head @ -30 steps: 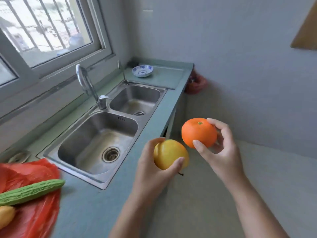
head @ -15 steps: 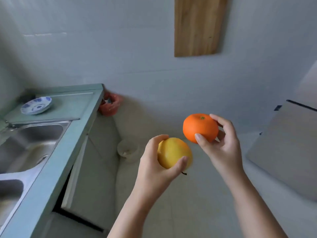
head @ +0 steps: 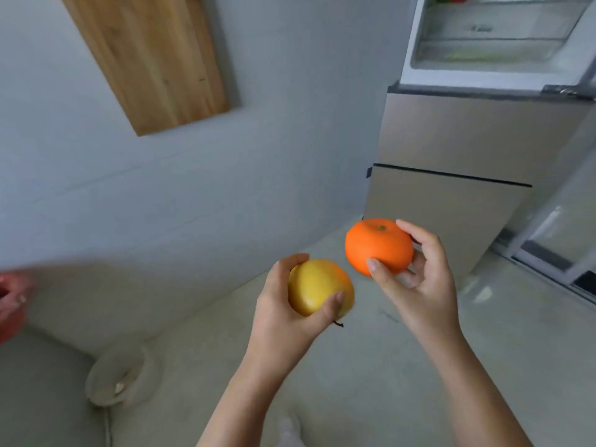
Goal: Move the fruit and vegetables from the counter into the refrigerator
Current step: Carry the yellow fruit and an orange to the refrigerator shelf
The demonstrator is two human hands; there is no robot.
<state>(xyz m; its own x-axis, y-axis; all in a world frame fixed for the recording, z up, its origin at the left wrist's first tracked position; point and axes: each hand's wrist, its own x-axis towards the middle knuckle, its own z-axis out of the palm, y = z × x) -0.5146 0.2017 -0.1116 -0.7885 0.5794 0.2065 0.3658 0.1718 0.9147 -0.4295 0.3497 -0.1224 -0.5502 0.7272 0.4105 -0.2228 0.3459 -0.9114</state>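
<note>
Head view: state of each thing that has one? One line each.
orange: held in right hand, off any surface
yellow fruit: held in left hand, stem down
refrigerator: upper compartment open, two lower fronts shut
wooden board: flat on the wall

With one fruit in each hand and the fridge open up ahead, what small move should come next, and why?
Probably step toward the open refrigerator compartment at upper right and raise the right hand with the round orange fruit toward its shelf. That hand is on the fridge's side, while the left hand grips the yellow apple-like fruit lower down; both are well short of the shelves.
</note>
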